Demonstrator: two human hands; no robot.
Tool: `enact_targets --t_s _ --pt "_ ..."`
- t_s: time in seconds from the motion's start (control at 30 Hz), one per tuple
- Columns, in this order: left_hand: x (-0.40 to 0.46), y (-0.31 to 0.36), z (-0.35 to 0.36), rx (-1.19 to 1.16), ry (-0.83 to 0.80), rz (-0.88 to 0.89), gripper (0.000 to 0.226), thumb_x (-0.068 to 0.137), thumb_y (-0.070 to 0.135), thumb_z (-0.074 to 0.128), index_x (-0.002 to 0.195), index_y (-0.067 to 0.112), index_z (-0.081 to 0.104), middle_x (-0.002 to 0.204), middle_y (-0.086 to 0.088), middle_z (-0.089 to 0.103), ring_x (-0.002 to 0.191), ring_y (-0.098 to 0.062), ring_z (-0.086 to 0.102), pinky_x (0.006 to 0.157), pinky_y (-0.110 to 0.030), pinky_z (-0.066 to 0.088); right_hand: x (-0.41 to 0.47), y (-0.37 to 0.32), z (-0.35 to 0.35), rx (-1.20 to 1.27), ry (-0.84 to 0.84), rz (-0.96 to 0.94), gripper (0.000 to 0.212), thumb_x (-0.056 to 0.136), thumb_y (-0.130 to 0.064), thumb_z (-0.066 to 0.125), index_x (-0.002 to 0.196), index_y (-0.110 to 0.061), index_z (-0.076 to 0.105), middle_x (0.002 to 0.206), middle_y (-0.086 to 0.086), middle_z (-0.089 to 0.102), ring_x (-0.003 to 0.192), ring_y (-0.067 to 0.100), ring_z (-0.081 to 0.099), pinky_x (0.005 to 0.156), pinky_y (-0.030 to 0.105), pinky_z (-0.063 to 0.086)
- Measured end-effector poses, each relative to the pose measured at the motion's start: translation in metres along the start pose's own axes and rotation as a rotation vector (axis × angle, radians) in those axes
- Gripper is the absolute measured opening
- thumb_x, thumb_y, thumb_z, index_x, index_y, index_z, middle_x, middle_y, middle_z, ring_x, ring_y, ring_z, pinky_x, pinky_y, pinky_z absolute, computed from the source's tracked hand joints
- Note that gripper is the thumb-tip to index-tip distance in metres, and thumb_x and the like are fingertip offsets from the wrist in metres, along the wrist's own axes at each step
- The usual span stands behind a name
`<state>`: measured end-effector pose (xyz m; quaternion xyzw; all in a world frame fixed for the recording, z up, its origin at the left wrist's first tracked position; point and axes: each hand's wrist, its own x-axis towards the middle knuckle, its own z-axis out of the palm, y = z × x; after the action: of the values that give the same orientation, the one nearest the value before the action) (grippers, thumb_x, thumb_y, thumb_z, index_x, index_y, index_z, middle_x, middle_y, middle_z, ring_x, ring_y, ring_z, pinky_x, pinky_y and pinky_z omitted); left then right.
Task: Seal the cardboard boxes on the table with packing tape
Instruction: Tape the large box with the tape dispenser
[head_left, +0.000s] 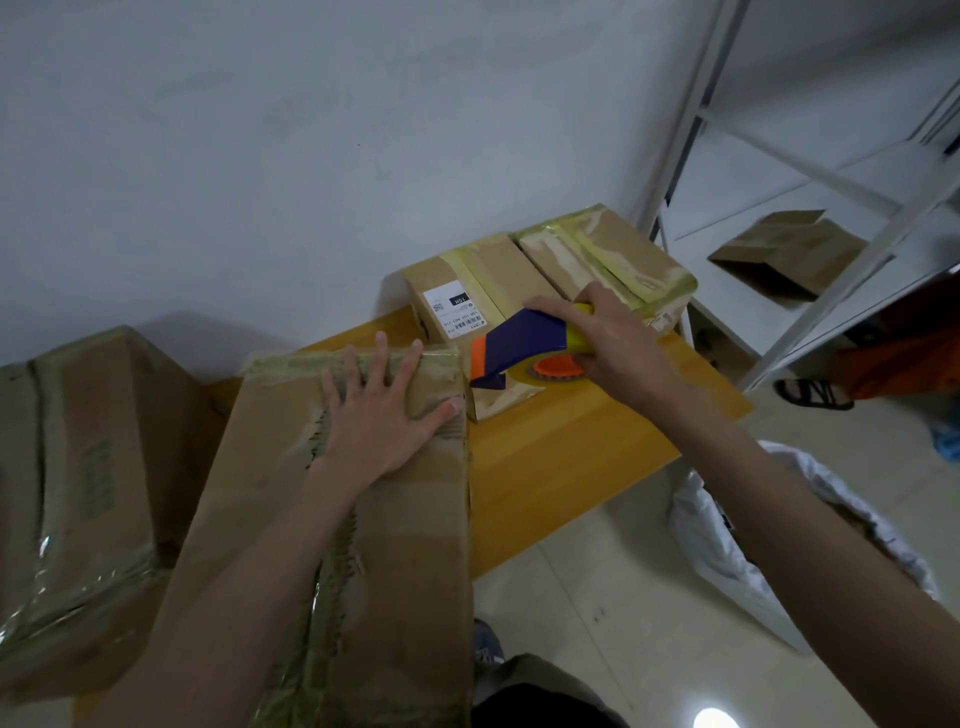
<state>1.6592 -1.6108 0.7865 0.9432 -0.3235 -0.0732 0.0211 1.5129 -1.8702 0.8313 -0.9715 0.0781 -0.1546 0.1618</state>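
Yellow table (597, 457): left hand (382, 415) flat on stiff, light box (363, 499); right hand (608, 338) clenching tape dispenser (524, 345).

Dim, bluish, wide-angle view with bent edges; glare spot on floor (716, 719).

Yellow wooden table (582, 457) against the wall. On it: long worn box (395, 545) in front, big taped box (78, 467) at left, labelled box (467, 296) and taped box (602, 254) side by side at the far edge, touching.
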Motion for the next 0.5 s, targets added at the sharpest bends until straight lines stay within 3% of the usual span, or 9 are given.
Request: enact_targets --t_s 0.3,0.4,0.5 --pt "-0.001 0.002 -0.001 -0.008 -0.002 -0.013 0.101 0.069 0.100 0.002 0.155 0.048 -0.011 0.168 -0.001 -0.014 0.153 -0.038 -0.011 0.119 -0.064 -0.002 0.011 -0.015 0.001 -0.121 0.007 -0.073 0.064 0.088 -0.038 0.076 0.146 -0.033 0.047 0.109 0.012 0.048 0.100 0.029 0.047 0.081 0.039 0.042" --pt "-0.002 0.002 -0.002 -0.011 -0.008 -0.014 0.099 0.071 0.099 0.004 0.154 0.048 -0.013 0.168 -0.001 -0.016 0.152 -0.039 -0.012 0.119 -0.064 -0.004 0.008 -0.015 0.014 -0.325 -0.126 -0.121 0.068 0.089 -0.014 0.073 0.146 -0.036 0.043 0.112 0.013 0.048 0.105 0.030 0.047 0.085 0.043 0.044" --pt "-0.003 0.003 -0.002 -0.013 -0.013 -0.012 0.097 0.074 0.097 0.008 0.155 0.047 -0.012 0.167 -0.001 -0.017 0.152 -0.039 -0.013 0.119 -0.064 -0.005 -0.013 -0.007 0.030 -0.202 -0.207 0.016 0.070 0.089 -0.024 0.076 0.148 -0.038 0.040 0.112 0.010 0.044 0.104 0.030 0.046 0.080 0.042 0.042"
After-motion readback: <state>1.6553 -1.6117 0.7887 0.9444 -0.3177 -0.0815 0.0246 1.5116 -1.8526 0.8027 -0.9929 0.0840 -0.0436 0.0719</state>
